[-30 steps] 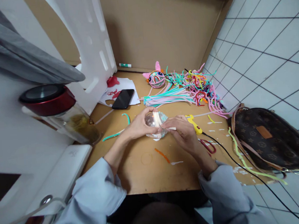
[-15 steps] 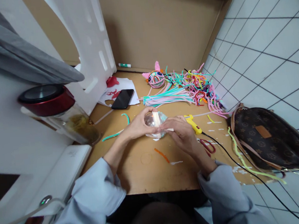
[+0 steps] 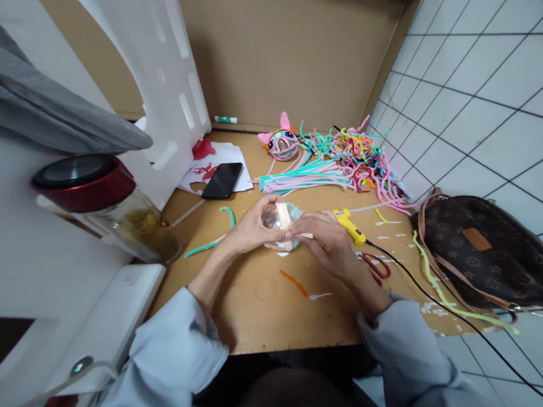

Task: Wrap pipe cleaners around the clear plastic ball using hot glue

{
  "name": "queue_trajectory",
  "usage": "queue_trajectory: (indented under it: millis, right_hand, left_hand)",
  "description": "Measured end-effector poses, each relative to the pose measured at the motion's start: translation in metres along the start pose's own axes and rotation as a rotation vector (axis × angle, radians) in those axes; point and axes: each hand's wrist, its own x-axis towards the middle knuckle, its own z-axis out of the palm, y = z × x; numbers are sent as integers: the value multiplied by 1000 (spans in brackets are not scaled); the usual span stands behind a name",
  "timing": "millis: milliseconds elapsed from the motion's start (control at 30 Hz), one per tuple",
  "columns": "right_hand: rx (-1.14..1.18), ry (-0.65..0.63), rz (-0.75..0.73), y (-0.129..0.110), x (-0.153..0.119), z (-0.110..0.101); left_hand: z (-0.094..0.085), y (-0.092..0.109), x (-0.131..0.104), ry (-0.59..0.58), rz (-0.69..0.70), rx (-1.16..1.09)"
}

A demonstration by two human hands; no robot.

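Observation:
My left hand (image 3: 254, 227) curls its thumb and fingers around a clear round ball (image 3: 271, 217). Across the front of the ball runs a pale cream pipe cleaner (image 3: 282, 214), and turquoise shows on its right side. Fingers of my right hand (image 3: 326, 240) are closed on the pale pipe cleaner low on the ball, with a short end sticking out under them. Just beyond that hand lies a yellow glue gun (image 3: 351, 227). Red-handled scissors (image 3: 378, 267) lie partly hidden by my right wrist.
Behind are a decorated ball with pink ears (image 3: 283, 144) and a pile of pipe cleaners (image 3: 307, 176). A phone (image 3: 222, 180) lies on paper. A glass bottle (image 3: 135, 222) stands left, a brown handbag (image 3: 489, 251) right. An orange piece (image 3: 293, 282) lies in front, and a black cord (image 3: 416, 283) trails right.

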Motion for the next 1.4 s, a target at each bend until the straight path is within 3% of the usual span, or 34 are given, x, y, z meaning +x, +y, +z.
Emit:
queue_trajectory:
  millis: [233,500,700,1000,1400]
  right_hand:
    - [1,22,-24,-2,2,-1]
    - [-1,20,21,1,0,2]
    - [-8,53,1,3,0,4]
    - [3,28,34,8,-1,4]
    - [-18,33,40,7,-1,4]
  left_hand:
    - [-1,-8,1,-15,88,19]
    - [1,-4,0,-32,36,0]
    - [1,-2,0,115,233,167]
    - [4,2,-1,189,424,204]
    - [4,3,-4,173,339,254]
